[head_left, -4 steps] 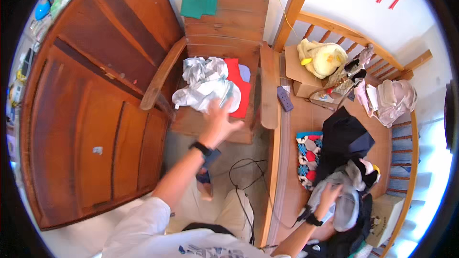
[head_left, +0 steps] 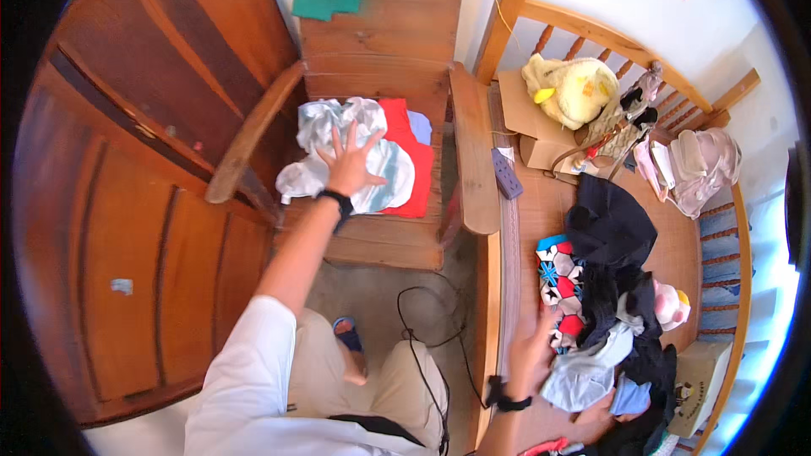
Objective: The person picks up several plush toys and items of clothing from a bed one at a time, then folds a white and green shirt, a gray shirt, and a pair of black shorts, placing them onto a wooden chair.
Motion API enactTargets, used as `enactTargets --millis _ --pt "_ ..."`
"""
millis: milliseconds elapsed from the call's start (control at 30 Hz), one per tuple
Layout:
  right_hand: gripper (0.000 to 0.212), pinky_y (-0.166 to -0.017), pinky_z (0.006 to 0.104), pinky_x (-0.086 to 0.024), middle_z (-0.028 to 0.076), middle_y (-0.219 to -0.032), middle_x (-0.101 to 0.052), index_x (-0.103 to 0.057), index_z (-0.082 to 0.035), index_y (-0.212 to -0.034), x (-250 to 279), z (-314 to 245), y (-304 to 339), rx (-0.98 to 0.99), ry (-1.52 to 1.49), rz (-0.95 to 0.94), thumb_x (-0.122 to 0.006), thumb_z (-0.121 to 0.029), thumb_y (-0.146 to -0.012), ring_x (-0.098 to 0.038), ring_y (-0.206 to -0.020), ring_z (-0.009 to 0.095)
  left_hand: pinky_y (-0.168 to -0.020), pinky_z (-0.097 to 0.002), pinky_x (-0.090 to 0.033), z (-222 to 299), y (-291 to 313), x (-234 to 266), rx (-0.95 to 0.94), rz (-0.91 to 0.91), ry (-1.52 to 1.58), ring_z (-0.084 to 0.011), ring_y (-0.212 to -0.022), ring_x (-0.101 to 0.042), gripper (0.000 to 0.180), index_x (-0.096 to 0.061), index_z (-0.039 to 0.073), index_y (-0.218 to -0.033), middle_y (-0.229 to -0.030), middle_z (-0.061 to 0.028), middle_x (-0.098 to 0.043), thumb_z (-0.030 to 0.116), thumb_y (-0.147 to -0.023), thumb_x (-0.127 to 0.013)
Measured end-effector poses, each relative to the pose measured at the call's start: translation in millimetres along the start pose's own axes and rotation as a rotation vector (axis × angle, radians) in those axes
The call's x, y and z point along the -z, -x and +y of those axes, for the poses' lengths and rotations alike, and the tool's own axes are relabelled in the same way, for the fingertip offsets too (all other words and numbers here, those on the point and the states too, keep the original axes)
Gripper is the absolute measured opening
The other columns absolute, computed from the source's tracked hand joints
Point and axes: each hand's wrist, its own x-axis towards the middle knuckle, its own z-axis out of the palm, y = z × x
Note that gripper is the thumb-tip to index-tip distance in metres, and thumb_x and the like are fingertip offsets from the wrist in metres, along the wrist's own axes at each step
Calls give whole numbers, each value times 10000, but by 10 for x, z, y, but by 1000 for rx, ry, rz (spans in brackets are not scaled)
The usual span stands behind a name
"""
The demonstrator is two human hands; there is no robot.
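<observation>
My left hand (head_left: pixel 348 165) is spread open over the crumpled white garment (head_left: pixel 390 177) on the wooden chair. Whether the palm presses on the cloth is hard to tell. A red cloth (head_left: pixel 422 165) and a bit of pale lilac cloth (head_left: pixel 419 125) show from under the white one. My right hand (head_left: pixel 530 355), blurred by motion, has its fingers stretched out and no cloth in them. It is at the left side of a clothes heap on the bed, nearest to a light grey garment (head_left: pixel 583 376) and a patterned red, white and blue cloth (head_left: pixel 559 283).
Beyond the heap lies a black garment (head_left: pixel 610 224). A cardboard box (head_left: pixel 517 110) with a yellow plush thing (head_left: pixel 574 93), a purple power strip (head_left: pixel 507 173) and a pink bag (head_left: pixel 703 169) are farther back. A black cable (head_left: pixel 401 312) loops across the floor. A wooden cabinet (head_left: pixel 152 228) stands left.
My left hand has moved up and left over the white garment. My right hand has come off the grey garment and shifted left; that garment now lies lower on the heap. The view has shifted.
</observation>
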Motion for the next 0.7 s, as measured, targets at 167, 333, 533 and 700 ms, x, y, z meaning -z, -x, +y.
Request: enactTargets --millis 167,333,533,700 --pt "370 -1009 388 -424 238 -1383 -508 -635 -4 -1161 -674 -1112 325 378 -562 -274 -553 95 -814 -536 -1237 355 -1047 -558 -386 -780 -735 -790 -143 35 155 -482 -1309 -382 932 -535 324 -1313 -1470 -178 -376 264 -468 -924" --pt "356 -928 360 -484 215 -1332 -569 -666 3 -1095 -1210 -1443 455 464 -957 -445 -521 124 -792 -641 -1092 323 -881 -416 -494 -1895 -456 -974 19 298 297 -364 -1020 -617 426 -622 64 -1053 -1043 -199 -647 52 -651 -762" --pt "219 -888 291 -500 152 -1287 -620 -645 4 -1146 -1565 -1693 -435 267 -918 -706 -542 -66 -965 -637 -1075 194 -790 -269 -469 -1454 736 -118 93 572 1130 -125 -871 -566 235 -571 43 -860 -889 -24 -594 -47 -697 -716" --pt "877 -1053 439 -406 152 -1496 -377 -76 -123 -1553 -1680 -2373 -948 -582 -2007 -1772 -398 -654 -934 -488 -1260 306 -814 -332 -488 47 2083 1002 -391 -14 1162 -250 -882 -647 248 -670 80 -919 -884 -75 -666 178 -726 -791"
